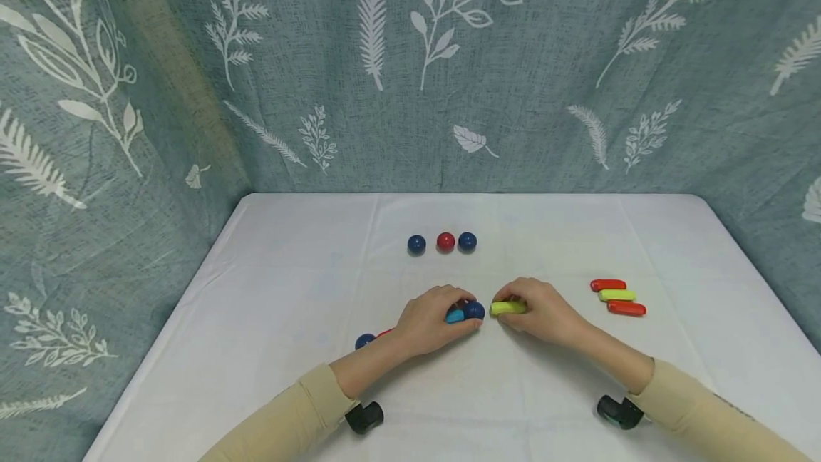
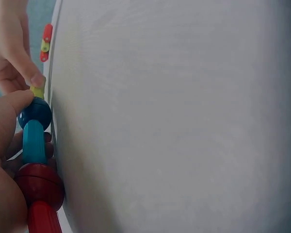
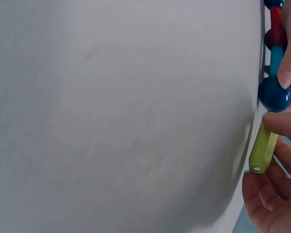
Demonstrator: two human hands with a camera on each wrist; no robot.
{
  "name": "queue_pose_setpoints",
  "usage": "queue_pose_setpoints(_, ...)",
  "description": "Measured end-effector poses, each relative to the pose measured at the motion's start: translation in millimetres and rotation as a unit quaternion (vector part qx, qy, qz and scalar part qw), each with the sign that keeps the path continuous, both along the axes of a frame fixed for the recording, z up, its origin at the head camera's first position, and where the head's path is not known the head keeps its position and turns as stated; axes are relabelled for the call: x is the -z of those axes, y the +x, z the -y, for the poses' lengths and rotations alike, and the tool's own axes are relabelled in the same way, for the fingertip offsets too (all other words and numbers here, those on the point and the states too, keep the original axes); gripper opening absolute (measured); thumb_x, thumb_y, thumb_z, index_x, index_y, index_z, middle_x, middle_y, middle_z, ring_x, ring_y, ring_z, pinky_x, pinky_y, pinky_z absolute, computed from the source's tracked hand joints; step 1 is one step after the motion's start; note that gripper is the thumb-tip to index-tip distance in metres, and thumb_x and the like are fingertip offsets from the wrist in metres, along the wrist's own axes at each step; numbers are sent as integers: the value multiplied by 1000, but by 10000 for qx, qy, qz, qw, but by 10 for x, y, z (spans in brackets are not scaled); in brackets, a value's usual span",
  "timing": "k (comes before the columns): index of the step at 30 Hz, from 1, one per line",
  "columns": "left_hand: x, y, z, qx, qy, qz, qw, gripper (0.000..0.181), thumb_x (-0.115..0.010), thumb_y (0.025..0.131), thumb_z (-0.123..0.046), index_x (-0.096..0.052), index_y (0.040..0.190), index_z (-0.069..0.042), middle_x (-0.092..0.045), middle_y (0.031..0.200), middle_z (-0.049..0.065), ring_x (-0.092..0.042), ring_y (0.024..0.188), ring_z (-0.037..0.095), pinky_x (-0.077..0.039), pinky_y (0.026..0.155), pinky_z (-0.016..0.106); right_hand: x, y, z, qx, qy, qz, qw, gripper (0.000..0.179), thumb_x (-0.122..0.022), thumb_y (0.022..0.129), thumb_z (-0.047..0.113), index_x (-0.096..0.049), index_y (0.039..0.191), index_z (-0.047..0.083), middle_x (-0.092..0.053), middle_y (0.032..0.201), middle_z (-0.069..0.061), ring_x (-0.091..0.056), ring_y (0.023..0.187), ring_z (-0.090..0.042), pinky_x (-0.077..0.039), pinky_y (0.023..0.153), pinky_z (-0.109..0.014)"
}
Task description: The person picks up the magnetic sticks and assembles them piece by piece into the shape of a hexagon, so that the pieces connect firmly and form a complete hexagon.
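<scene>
My left hand grips the right end of a chain of balls and rods, with thumb and fingers around a dark blue ball. Behind that ball come a light blue rod, a red ball and a red rod. Another dark blue ball forms the chain's left end, partly covered by my forearm. Between thumb and fingers, my right hand pinches a yellow-green rod. The rod points at the gripped ball, its tip close to it.
Farther back on the white table lie a blue ball, a red ball and a second blue ball in a row. To the right are a red rod, a yellow-green rod and another red rod.
</scene>
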State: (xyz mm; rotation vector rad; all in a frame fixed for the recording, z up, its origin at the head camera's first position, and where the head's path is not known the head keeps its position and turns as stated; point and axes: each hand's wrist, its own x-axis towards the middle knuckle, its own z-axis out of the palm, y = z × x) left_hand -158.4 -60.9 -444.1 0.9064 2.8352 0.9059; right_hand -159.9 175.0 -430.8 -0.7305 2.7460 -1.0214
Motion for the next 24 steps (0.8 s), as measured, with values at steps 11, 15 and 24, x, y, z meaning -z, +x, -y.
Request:
queue_pose_setpoints(11,-5,-2,-2,74,80,-26,9999,34,-70,89,-40,-68,114,-17,-65,99,-4,-57,87,9,-48,70,25,-4,20,59,-197,-40,-66,9998,19,-75,85,9,-70,103,11,-66,98,2,-54,83,-13,-49,74,-28)
queue_pose_setpoints(15,-9,0,17,108,68,-20,9999,35,-69,90,-41,-67,115,-17,-65,101,-5,-57,89,9,-49,73,25,5,16,21,-166,36,-51,9998,19,-75,85,10,-70,103,11,-66,97,3,-54,82,-12,-50,75,-29)
queue_pose_setpoints(24,-39,-12,103,237,-167,164,9994,37,-69,90,-41,-66,117,-17,-65,105,-4,-58,92,9,-50,81,26,28,58,-76,-12,67,112,9999,22,-74,85,10,-70,106,13,-67,101,5,-60,94,-15,-52,86,-39)
